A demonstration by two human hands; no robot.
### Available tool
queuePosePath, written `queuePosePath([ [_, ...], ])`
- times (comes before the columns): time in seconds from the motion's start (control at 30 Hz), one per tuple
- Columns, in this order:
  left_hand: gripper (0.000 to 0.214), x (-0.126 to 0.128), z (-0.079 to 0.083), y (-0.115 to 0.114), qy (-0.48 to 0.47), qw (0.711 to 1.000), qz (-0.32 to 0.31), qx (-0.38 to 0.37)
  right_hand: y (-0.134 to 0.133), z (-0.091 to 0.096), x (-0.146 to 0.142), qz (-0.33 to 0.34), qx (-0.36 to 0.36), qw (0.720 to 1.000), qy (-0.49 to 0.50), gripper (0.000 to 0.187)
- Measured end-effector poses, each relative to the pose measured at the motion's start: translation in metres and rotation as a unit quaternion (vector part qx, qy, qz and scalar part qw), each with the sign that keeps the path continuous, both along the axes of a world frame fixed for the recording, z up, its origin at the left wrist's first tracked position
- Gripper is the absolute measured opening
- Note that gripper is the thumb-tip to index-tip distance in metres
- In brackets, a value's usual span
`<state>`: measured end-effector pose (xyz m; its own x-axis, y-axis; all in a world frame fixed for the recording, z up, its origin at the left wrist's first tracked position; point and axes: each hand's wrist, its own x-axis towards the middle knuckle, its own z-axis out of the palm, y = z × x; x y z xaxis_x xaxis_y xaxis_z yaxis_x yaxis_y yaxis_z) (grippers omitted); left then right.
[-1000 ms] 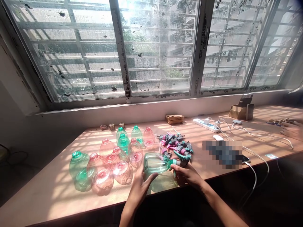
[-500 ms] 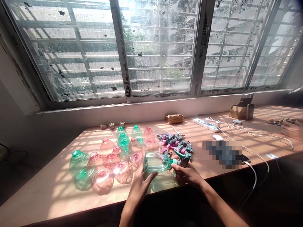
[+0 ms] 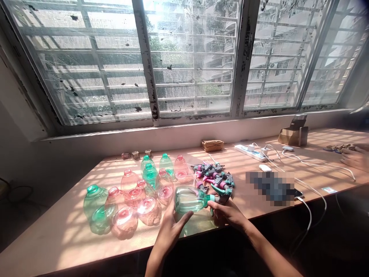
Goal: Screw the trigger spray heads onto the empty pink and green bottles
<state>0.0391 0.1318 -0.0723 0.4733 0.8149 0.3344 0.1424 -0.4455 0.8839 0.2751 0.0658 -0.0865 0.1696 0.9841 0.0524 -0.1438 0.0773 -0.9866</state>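
A clear green spray bottle [image 3: 189, 199] lies on its side in the air over the table's front edge, its neck toward the right. My left hand [image 3: 173, 223] is wrapped round its base end, thumb along the lower side. At the neck, my right hand [image 3: 226, 209] is closed on a grey and green trigger spray head [image 3: 221, 198], which sits against the bottle's mouth. Some of the right fingers are hidden beneath it. Just behind lies a pile of trigger spray heads [image 3: 211, 175] in pink, grey and green. Several open bottles, green [image 3: 93, 204] and pink [image 3: 124, 221], stand to the left.
A small brown cardboard box [image 3: 212, 145] lies near the wall. To the right are a white power strip [image 3: 250, 152] with cables, a white charger [image 3: 265, 168] and a phone [image 3: 298, 194] beside a blurred patch. Another person's hand [image 3: 356, 157] is at the far right.
The view has shifted very slightly. Both hands keep their hold on the bottle and spray head, with almost no visible movement.
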Motion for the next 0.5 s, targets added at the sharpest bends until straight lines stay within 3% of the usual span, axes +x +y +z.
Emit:
queuePosePath([
  [0.3, 0.093, 0.0011, 0.0015, -0.0016, 0.017, 1.000, 0.002, -0.012, 0.0013, 0.0029, -0.0015, -0.002, 0.033, 0.999, -0.003, 0.043],
  [0.5, 0.087, 0.0012, 0.0036, -0.0001, 0.017, 1.000, -0.005, 0.000, 0.0024, 0.0011, -0.0016, 0.000, 0.040, 0.999, 0.002, 0.041],
])
